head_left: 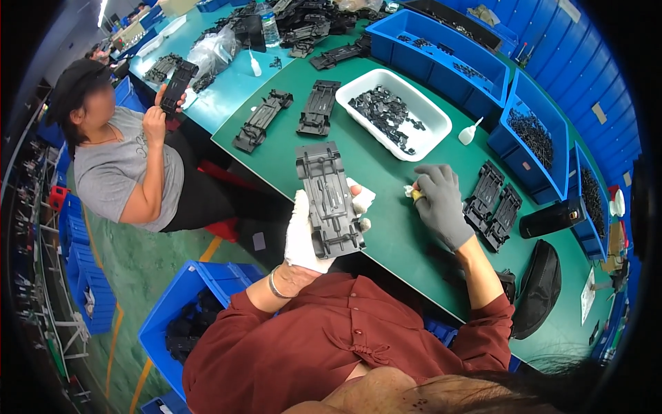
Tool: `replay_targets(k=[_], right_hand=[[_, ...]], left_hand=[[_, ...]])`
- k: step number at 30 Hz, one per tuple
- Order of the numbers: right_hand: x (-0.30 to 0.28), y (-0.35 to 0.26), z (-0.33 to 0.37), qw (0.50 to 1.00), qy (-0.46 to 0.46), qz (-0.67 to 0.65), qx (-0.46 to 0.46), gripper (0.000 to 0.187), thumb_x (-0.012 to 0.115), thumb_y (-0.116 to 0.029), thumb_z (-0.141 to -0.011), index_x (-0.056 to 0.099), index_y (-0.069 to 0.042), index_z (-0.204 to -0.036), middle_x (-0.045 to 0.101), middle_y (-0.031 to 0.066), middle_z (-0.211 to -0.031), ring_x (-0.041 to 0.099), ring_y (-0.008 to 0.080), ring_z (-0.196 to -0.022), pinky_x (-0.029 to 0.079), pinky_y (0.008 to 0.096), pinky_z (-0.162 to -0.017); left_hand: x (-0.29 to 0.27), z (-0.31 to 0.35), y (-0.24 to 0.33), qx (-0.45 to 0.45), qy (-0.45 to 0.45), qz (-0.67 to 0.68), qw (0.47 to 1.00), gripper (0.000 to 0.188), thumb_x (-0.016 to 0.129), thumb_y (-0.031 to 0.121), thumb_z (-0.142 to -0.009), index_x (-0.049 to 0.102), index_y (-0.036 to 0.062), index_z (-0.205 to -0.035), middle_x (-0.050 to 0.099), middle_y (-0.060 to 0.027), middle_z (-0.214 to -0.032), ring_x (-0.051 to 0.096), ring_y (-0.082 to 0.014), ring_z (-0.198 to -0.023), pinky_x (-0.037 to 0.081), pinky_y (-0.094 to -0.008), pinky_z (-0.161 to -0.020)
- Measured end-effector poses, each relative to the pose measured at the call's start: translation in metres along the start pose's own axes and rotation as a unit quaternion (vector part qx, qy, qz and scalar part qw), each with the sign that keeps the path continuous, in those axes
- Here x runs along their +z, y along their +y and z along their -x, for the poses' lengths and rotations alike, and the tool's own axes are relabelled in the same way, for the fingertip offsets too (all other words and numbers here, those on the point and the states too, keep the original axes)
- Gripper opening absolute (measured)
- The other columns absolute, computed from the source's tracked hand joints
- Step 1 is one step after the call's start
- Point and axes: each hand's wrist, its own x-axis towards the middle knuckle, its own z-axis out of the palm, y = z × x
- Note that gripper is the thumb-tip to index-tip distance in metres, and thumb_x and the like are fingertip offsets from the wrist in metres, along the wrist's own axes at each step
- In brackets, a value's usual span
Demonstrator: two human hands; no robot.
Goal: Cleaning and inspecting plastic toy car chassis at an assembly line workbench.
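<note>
My left hand (pixel 301 238), in a white glove with bare fingertips, holds a dark grey plastic toy-car chassis (pixel 329 196) near the table edge. The chassis is tilted up, its moulded ribbed side showing. My right hand (pixel 439 205), in a grey glove, is over the green table with its fingers bent together. A small yellow-and-white bit (pixel 416 194) shows at its fingertips; I cannot make out what it is. Just right of that hand lie two similar chassis, one (pixel 485 189) beside the other (pixel 505 215). Farther off on the left lie two more, one (pixel 262 119) slanted, another (pixel 319 107) nearer the tray.
A white tray (pixel 438 132) of small black parts stands ahead, a white dropper bottle (pixel 470 132) beside it. Blue bins (pixel 431 67) line the far and right sides. A black flask (pixel 552 219) and black case (pixel 538 290) lie right. On the left, a co-worker (pixel 131 152) holds another chassis.
</note>
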Motion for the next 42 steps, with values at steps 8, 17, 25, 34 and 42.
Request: replay_targets(k=[8,17,25,34,42], right_hand=[[-0.054,-0.058,0.019,0.941,-0.097,-0.291,0.145,0.014,0.060,-0.001,-0.092,0.055,-0.001,-0.105,0.065,0.0111,-0.082,0.062,0.0169,-0.064,0.049,0.0319,-0.059],[-0.072,-0.115,0.020,0.871,-0.076,-0.452,0.174,0.009,0.065,-0.006,-0.089,0.062,0.000,-0.095,0.060,0.0090,-0.075,0.057,0.0133,-0.056,0.043,0.0286,-0.053],[-0.053,-0.133,0.006,0.914,-0.077,-0.374,0.138,0.011,0.068,-0.006,-0.083,0.061,0.000,-0.088,0.058,0.0104,-0.070,0.055,0.0151,-0.053,0.042,0.0303,-0.052],[-0.037,-0.135,0.003,0.928,-0.075,-0.346,0.112,0.011,0.068,-0.006,-0.079,0.062,-0.002,-0.087,0.062,0.0122,-0.080,0.061,0.0252,-0.058,0.047,0.0350,-0.054],[-0.035,-0.136,0.000,0.956,-0.087,-0.267,0.083,0.012,0.066,-0.005,-0.075,0.064,-0.006,-0.087,0.064,0.0123,-0.080,0.063,0.0312,-0.060,0.047,0.0392,-0.054]], left_hand=[[0.003,-0.001,-0.009,-0.005,-0.040,-0.035,0.999,0.072,0.034,0.062,-0.102,0.044,0.0011,-0.141,0.058,-0.0157,-0.132,0.063,-0.0283,-0.109,0.057,-0.0455,-0.090],[0.003,0.003,-0.023,-0.030,-0.049,-0.035,0.998,0.068,0.028,0.058,-0.105,0.043,0.0035,-0.142,0.057,-0.0152,-0.134,0.064,-0.0301,-0.106,0.056,-0.0449,-0.091],[-0.007,0.009,-0.029,-0.017,-0.059,-0.033,0.998,0.064,0.026,0.054,-0.106,0.041,0.0050,-0.145,0.053,-0.0157,-0.141,0.061,-0.0258,-0.115,0.053,-0.0416,-0.098],[-0.013,0.011,-0.029,-0.011,-0.050,-0.060,0.997,0.064,0.026,0.054,-0.107,0.040,0.0065,-0.147,0.053,-0.0137,-0.142,0.059,-0.0229,-0.118,0.049,-0.0394,-0.102],[-0.014,0.012,-0.032,-0.007,-0.019,-0.061,0.998,0.064,0.024,0.054,-0.107,0.040,0.0083,-0.148,0.053,-0.0126,-0.141,0.059,-0.0210,-0.117,0.049,-0.0376,-0.102]])
